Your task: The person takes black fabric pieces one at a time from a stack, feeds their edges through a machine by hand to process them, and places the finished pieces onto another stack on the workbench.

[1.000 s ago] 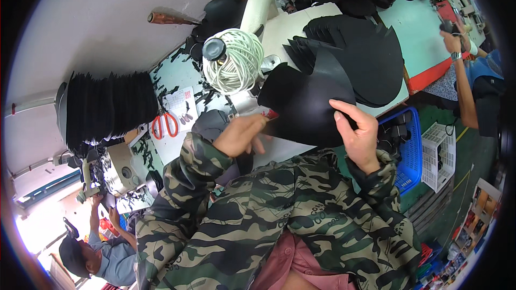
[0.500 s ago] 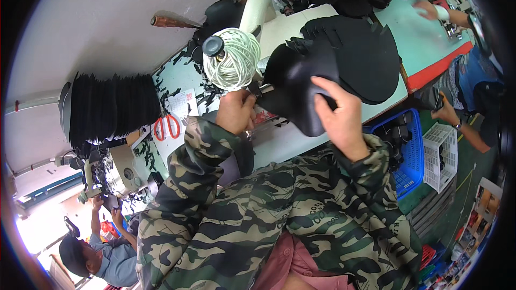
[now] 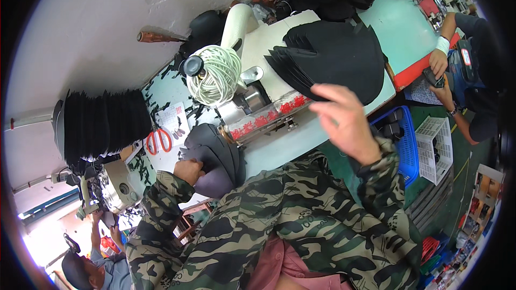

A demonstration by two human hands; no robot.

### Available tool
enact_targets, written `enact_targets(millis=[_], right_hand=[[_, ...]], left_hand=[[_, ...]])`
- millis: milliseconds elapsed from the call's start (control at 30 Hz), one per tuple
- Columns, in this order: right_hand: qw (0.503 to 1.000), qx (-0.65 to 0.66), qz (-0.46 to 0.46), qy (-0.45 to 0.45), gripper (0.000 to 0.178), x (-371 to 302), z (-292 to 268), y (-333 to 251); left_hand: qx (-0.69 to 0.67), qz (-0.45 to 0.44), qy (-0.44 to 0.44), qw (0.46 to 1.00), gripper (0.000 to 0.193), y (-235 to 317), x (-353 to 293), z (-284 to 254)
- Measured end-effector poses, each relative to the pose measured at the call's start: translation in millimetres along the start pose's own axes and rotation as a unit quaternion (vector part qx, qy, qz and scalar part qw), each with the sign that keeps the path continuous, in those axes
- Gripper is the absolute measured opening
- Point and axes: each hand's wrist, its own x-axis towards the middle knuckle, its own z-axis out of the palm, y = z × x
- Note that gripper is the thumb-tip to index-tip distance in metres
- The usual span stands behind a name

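My left hand [image 3: 188, 171] is closed at the edge of a smooth, dark, curved piece [image 3: 214, 183], which lies on a pile of black cut pieces [image 3: 216, 147] to the left of the machine. My right hand [image 3: 346, 122] is open and raised, fingers stretched, nothing in it. Just beyond its fingertips lies a stack of flat black pieces [image 3: 349, 59] with notched ends. Between the hands stands a pale machine [image 3: 271, 40] with a worn red front edge and a metal working part [image 3: 251, 99]. A coil of whitish cord [image 3: 215, 78] hangs on it.
Orange-handled scissors [image 3: 159, 142] and a printed sheet [image 3: 173, 119] lie left, near a tall row of black pieces [image 3: 105, 123]. Blue [image 3: 409, 153] and white [image 3: 436, 153] baskets stand right. One co-worker's hands [image 3: 439, 64] are at right; another person [image 3: 86, 268] works lower left.
The dark curved piece has gone from the machine to the pile at left, along with my left hand. My right hand has let go of it and stays at right.
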Motion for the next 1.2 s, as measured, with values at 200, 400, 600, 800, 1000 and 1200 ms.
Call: enact_targets(millis=[200, 400, 600, 800, 1000, 1200], right_hand=[[0.93, 0.235, -0.114, -0.26, 0.028, -23, 78, -19], [0.879, 0.336, 0.11, -0.319, 0.03, -3, 89, -33], [0.866, 0.406, 0.173, -0.235, 0.041, -12, 133, -75], [0.864, 0.436, 0.144, -0.204, 0.051, -1, 151, -91], [0.849, 0.448, 0.194, -0.203, 0.046, -4, 152, -57], [0.943, 0.253, 0.145, -0.161, 0.026, -1, 93, -13]], left_hand=[[-0.033, 0.117, 0.031, 0.992, 0.02, 61, 8, -102], [-0.189, 0.235, 0.121, 0.946, 0.018, 50, 37, -163], [-0.655, 0.079, -0.16, 0.734, 0.022, 11, 64, -144], [-0.655, -0.044, -0.133, 0.742, 0.022, -2, 74, -146], [-0.597, 0.084, 0.001, 0.798, 0.021, 21, 97, -155], [-0.518, 0.154, 0.058, 0.839, 0.025, 83, 88, -136]])
